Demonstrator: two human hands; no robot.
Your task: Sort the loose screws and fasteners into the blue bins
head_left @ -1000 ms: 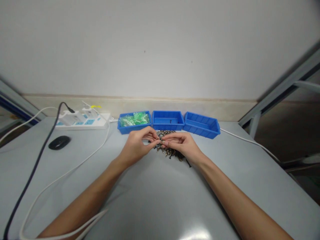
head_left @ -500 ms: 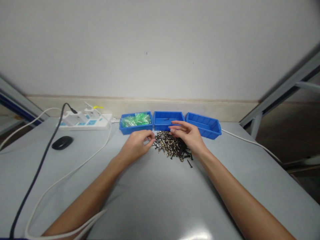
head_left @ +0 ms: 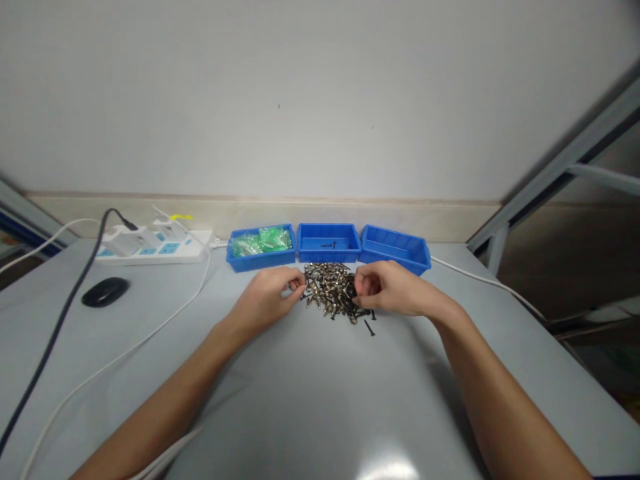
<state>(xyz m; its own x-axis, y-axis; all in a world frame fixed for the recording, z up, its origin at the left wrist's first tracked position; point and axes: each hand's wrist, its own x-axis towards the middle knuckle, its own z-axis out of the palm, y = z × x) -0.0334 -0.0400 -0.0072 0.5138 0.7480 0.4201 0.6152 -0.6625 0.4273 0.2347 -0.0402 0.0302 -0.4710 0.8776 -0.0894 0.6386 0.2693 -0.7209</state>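
Note:
A heap of mixed dark and shiny screws [head_left: 327, 288] lies on the grey table between my hands. At its left edge, my left hand [head_left: 274, 291] has thumb and forefinger pinched together; whatever is between the fingertips is too small to make out. My right hand [head_left: 390, 287] reaches into the heap's right side with curled fingers, their tips close to the dark screws. One loose dark screw [head_left: 369, 327] lies in front of the heap. Behind it, the middle blue bin [head_left: 329, 256] holds a few dark screws [head_left: 330, 245].
Left of the middle bin, another blue bin [head_left: 263, 261] holds clear and green plastic bags [head_left: 274, 238]. A third blue bin [head_left: 395, 252] stands angled at the right. A white power strip [head_left: 195, 248], a black mouse [head_left: 105, 292] and cables are on the left.
My right hand has dropped from near the middle bin to the heap's right side, its fingers curling. More screws show in that bin. The view has shifted slightly; my left hand stays at the heap.

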